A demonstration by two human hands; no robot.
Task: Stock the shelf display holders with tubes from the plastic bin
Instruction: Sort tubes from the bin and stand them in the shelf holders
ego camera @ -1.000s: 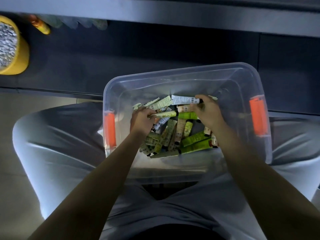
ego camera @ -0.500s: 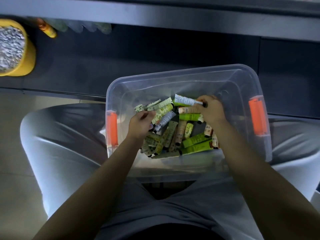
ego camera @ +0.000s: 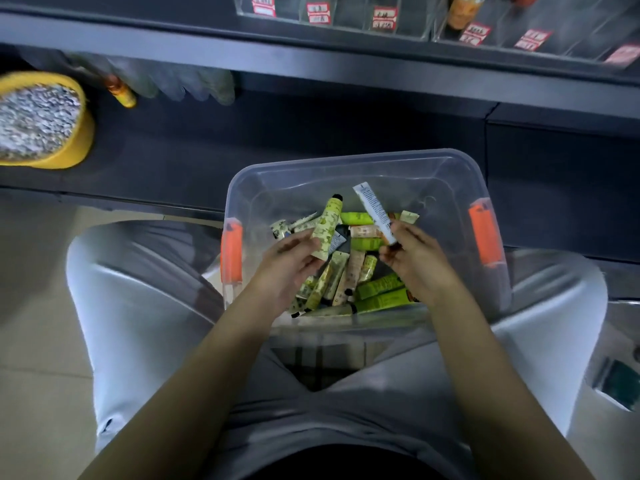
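A clear plastic bin [ego camera: 356, 162] with orange latches rests between my knees and holds several small tubes [ego camera: 375, 289], green, cream and patterned. My left hand [ego camera: 289, 265] grips a cream tube with a green pattern [ego camera: 327, 226], its black cap pointing up and away. My right hand [ego camera: 412, 261] pinches a white tube with small print [ego camera: 372, 209] by its lower end, lifted above the pile. Clear display holders [ego camera: 391, 19] with red price labels stand on the shelf at the top.
A yellow tub [ego camera: 52, 133] of grey granules sits on the lower dark shelf at the left, with an orange-yellow bottle [ego camera: 121, 91] behind it. An orange bottle [ego camera: 462, 10] stands in a holder at the top right. Tiled floor lies on both sides of my legs.
Both hands have lifted out of the pile, each raising a tube upright. The view has tilted up, and the display holders on the shelf now show.
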